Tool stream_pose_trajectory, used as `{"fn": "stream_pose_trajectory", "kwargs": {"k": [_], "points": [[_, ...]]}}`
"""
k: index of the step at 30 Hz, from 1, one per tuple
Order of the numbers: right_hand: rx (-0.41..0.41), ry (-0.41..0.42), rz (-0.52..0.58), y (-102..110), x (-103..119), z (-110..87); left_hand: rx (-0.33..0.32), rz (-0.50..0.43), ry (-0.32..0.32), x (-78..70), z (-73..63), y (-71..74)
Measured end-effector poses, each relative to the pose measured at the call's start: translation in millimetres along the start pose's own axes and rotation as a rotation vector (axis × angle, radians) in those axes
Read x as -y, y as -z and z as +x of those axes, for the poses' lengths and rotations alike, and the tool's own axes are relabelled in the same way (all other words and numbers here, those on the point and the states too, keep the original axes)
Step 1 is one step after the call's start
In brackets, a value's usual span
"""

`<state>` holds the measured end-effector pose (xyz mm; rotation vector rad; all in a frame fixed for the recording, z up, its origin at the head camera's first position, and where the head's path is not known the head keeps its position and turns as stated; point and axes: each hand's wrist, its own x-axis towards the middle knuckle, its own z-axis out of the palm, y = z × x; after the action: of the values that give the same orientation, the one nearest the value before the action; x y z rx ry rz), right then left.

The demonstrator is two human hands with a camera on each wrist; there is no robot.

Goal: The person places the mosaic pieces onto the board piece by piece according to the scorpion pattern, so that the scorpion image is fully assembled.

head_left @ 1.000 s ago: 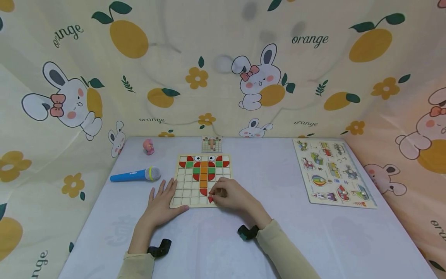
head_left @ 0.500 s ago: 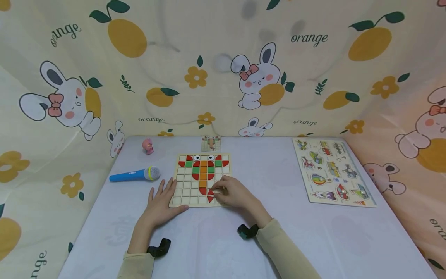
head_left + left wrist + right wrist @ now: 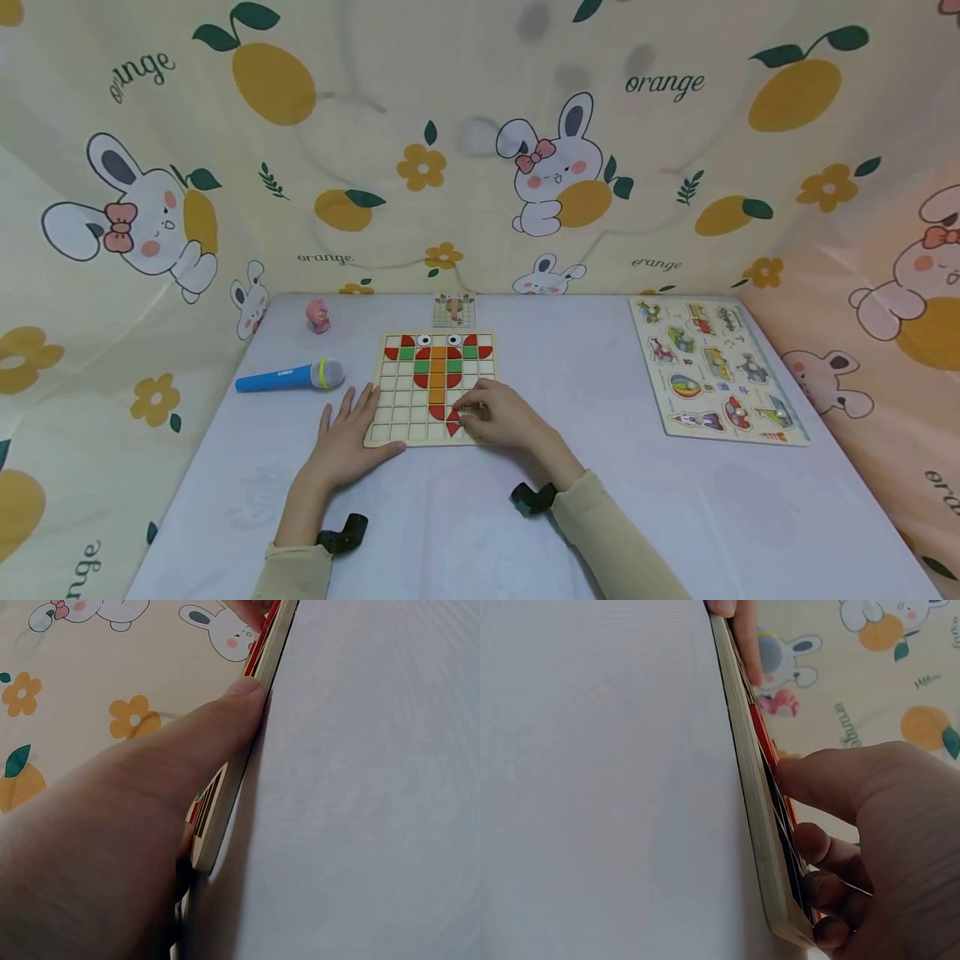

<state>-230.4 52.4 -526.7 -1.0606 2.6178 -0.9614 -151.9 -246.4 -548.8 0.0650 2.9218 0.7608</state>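
A square wooden grid board (image 3: 401, 408) lies on the table, with red, green and orange tiles and two eye tiles set in its cells. My left hand (image 3: 341, 446) rests spread on its left near corner; in the left wrist view the thumb (image 3: 225, 720) lies on the near edge. Over the lower right cells, my right hand (image 3: 498, 417) has bent fingers and pinches a small red tile (image 3: 453, 413), just above a red triangular tile (image 3: 453, 428). The right wrist view shows the thumb (image 3: 817, 776) against red at the board's surface; the index fingertip is hidden.
A small pattern card (image 3: 454, 309) lies behind the board. To the left are a blue toy microphone (image 3: 288, 377) and a small pink figurine (image 3: 318, 316). A picture puzzle board (image 3: 720, 375) lies at the right. A printed cloth (image 3: 480, 167) hangs behind the table.
The right hand has shifted slightly, bringing the small red tile down into line above the red triangular tile. Over the last half second little differs. The left hand stays on the board.
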Motion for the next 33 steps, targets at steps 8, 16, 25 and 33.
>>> {"fn": "stream_pose_trajectory", "kwargs": {"k": [8,16,25,33], "points": [[0.010,-0.025,0.001,0.2,-1.2,1.0,-0.007,-0.007,-0.003,-1.4,-0.4,1.1],[0.014,-0.044,0.000,-2.2,-1.0,1.2,0.002,-0.006,0.002,-2.0,-1.0,1.5],[0.004,-0.042,-0.002,-1.9,0.5,1.5,0.003,-0.009,0.003,-3.7,-1.1,3.2],[-0.007,-0.036,-0.013,-3.2,1.2,1.3,0.009,-0.004,0.009,-2.9,-0.6,2.5]]}}
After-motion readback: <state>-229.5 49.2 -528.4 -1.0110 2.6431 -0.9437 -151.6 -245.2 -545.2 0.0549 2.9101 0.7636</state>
